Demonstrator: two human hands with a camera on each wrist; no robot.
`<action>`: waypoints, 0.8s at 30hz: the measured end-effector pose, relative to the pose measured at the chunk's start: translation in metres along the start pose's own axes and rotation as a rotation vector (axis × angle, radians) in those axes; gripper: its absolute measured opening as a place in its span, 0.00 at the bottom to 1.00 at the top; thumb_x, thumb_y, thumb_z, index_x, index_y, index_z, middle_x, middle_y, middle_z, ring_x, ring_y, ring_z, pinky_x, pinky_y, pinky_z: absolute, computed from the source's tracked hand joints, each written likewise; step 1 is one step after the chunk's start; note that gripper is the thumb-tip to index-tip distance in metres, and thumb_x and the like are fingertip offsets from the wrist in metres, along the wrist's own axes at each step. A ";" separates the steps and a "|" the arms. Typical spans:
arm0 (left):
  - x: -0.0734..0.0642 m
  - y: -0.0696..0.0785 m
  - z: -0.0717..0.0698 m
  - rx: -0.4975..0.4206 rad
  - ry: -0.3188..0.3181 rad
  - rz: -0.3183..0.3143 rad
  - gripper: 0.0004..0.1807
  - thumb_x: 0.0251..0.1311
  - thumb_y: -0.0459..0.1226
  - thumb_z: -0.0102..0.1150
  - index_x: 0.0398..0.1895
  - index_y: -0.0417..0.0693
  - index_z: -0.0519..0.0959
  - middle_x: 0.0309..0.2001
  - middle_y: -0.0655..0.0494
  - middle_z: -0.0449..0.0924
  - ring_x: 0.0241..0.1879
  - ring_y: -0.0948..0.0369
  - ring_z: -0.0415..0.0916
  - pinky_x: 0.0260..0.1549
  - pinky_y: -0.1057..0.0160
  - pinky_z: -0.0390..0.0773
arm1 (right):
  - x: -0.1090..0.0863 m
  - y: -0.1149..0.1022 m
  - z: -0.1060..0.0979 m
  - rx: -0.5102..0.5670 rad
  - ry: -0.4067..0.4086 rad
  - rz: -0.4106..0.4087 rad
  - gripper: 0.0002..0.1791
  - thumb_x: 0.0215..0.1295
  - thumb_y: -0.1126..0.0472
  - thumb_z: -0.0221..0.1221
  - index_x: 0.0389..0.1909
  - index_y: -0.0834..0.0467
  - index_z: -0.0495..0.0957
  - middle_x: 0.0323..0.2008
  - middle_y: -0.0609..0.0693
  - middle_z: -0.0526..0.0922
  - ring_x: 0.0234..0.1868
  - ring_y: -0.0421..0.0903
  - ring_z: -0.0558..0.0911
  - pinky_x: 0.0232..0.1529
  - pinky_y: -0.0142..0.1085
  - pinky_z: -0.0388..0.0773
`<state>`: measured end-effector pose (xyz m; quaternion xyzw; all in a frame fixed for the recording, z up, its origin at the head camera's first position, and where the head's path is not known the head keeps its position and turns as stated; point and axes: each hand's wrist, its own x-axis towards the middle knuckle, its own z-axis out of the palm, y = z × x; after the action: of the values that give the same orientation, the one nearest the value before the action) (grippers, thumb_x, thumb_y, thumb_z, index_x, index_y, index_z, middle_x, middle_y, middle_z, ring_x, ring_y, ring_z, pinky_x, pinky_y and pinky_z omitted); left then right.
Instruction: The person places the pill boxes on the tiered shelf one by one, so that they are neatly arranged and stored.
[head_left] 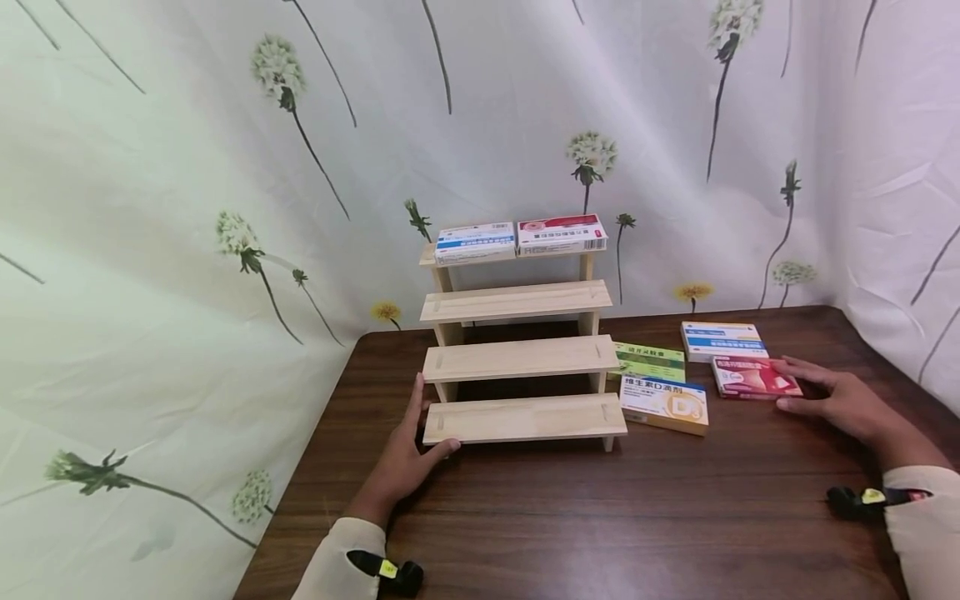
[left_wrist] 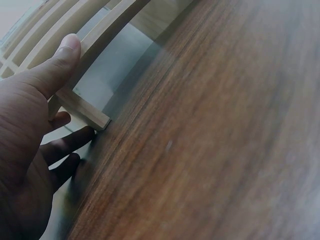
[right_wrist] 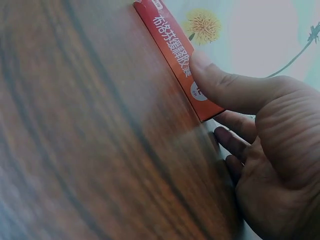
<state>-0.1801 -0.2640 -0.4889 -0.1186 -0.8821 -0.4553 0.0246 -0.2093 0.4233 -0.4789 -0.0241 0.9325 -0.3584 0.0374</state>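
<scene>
A pale wooden four-step rack (head_left: 525,419) stands on the table. My left hand (head_left: 402,467) holds the left end of its lowest step, thumb on the front edge and fingers along the side. In the left wrist view the thumb (left_wrist: 65,52) lies against the wood, with the other fingers beside the upright. Off to the right, my right hand (head_left: 851,406) grips the right end of a red medicine box (head_left: 750,377) between thumb and fingers. The right wrist view shows that box (right_wrist: 172,55) from its front edge, low at the tabletop.
On the top step lie a blue-and-white box (head_left: 476,242) and a red-and-white box (head_left: 561,235). Right of the rack are a green box (head_left: 649,362) and a vitamin D box (head_left: 663,404). Another blue-and-white box (head_left: 723,340) touches the red one's back. A floral curtain (head_left: 495,125) hangs behind.
</scene>
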 end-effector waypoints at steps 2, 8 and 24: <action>0.000 0.000 0.000 -0.003 0.000 0.003 0.69 0.66 0.49 0.78 0.90 0.78 0.30 0.81 0.41 0.69 0.80 0.41 0.69 0.79 0.32 0.62 | 0.000 -0.001 0.000 0.002 -0.006 0.008 0.51 0.70 0.43 0.73 0.84 0.60 0.60 0.82 0.76 0.55 0.81 0.85 0.50 0.74 0.81 0.50; 0.000 -0.001 0.000 0.003 -0.003 0.006 0.69 0.67 0.48 0.78 0.90 0.78 0.29 0.81 0.40 0.69 0.80 0.41 0.69 0.79 0.32 0.63 | -0.002 -0.003 -0.001 -0.003 -0.015 0.046 0.52 0.72 0.40 0.70 0.84 0.61 0.58 0.80 0.79 0.55 0.79 0.87 0.52 0.71 0.83 0.51; -0.001 0.000 0.001 0.012 0.003 -0.004 0.69 0.66 0.49 0.78 0.90 0.79 0.29 0.81 0.42 0.70 0.80 0.42 0.69 0.80 0.33 0.61 | -0.002 -0.002 0.000 -0.048 0.002 0.057 0.50 0.75 0.36 0.67 0.84 0.62 0.60 0.79 0.81 0.57 0.78 0.88 0.54 0.70 0.83 0.53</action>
<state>-0.1795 -0.2636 -0.4893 -0.1160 -0.8850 -0.4501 0.0259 -0.2071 0.4225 -0.4776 0.0020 0.9412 -0.3346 0.0462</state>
